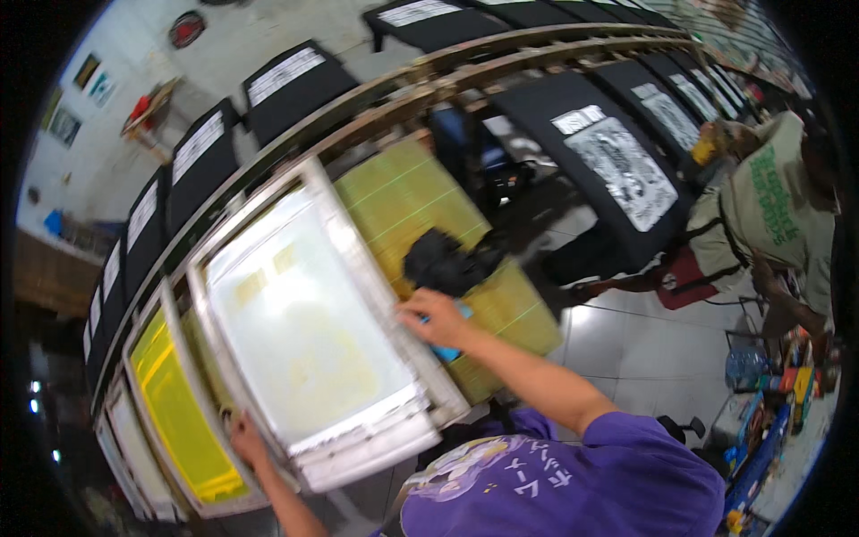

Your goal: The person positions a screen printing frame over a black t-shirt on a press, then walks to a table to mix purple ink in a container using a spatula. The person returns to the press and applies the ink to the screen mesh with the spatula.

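Note:
A white-framed printing screen with a pale mesh sits tilted before me. My right hand has curled fingers at its right rail, partly covering a small blue item. My left hand is closed at the gap beside a yellow screen on the left; what it grips is too small to make out. A crumpled black cloth lies on a yellow-green board, just beyond my right hand.
Black garments with silvery prints lie along rails. A co-worker stands at the right. More screens stand at the left. A cluttered bench with a water jug is at the lower right, above a tiled floor.

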### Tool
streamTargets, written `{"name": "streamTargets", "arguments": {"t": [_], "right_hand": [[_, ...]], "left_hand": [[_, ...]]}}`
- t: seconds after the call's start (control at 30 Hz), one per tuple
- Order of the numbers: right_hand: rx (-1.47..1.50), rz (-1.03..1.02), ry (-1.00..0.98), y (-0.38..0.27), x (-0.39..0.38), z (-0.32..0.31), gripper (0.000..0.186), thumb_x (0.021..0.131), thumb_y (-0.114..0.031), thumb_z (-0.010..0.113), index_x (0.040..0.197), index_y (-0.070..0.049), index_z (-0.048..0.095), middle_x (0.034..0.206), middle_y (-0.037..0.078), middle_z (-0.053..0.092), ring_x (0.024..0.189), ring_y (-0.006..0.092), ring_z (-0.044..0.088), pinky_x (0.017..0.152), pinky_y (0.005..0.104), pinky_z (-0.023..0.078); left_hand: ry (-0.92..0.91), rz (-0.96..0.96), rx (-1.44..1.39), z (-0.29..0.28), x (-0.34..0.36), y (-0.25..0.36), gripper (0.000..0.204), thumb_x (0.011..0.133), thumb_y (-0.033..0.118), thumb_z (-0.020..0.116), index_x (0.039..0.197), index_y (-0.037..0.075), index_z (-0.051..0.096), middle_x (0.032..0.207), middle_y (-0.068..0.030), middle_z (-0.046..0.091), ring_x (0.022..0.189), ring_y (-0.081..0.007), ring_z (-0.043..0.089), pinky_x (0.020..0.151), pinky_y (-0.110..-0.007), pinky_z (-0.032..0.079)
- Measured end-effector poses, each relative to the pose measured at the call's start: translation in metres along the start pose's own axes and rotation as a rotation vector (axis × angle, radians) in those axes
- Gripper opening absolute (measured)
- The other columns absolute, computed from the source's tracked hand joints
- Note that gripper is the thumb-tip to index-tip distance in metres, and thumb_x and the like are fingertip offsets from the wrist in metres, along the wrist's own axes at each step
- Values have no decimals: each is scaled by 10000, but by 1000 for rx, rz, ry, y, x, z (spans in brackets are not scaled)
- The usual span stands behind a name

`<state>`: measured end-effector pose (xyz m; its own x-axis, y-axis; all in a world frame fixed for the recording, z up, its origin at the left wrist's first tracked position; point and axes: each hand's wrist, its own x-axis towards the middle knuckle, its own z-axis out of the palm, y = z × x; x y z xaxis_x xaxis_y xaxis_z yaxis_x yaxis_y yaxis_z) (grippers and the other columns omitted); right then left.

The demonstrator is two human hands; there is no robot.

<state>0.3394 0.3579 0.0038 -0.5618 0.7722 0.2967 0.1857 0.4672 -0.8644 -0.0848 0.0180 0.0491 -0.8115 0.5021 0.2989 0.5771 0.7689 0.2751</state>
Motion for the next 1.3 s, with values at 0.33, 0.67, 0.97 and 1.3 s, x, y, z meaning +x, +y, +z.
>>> {"name": "streamTargets", "arguments": {"t": [0.33, 0.67, 0.97, 1.3], "right_hand": [[-292, 341, 432, -48, 4, 66, 333, 981, -325, 631, 922, 0, 673, 894, 187, 677, 809, 343, 653, 731, 445, 498], [-634, 429, 260, -42, 43, 68, 481, 1009, -457, 519, 1027, 12, 624, 990, 249, 685, 954, 460, 647, 846, 539, 492], [-533, 530, 382, -30, 75, 82, 517, 995, -454, 480, 1032, 11, 702, 994, 273, 715, 985, 463, 668, 882, 538, 505], [-602, 610, 362, -32, 76, 83, 561, 988, -470, 452, 1046, 7, 741, 1045, 281, 706, 1020, 474, 657, 915, 535, 503]], "left_hand": [[169, -94, -560, 33, -4, 2, 258, 888, 199, 740, 1069, 16, 726, 919, -139, 708, 787, -244, 667, 773, -367, 544], [33, 36, -488, 52, 80, 22, 232, 906, 189, 646, 1088, 64, 718, 1039, -122, 671, 914, -306, 653, 790, -422, 533], [66, -164, -316, 80, 113, 34, 318, 980, 301, 533, 1136, 32, 598, 1039, -229, 696, 965, -424, 661, 837, -525, 515], [-96, -287, -289, 76, 118, 36, 615, 989, 494, 437, 1180, -28, 701, 1127, -285, 694, 1079, -460, 645, 946, -537, 500]]}}
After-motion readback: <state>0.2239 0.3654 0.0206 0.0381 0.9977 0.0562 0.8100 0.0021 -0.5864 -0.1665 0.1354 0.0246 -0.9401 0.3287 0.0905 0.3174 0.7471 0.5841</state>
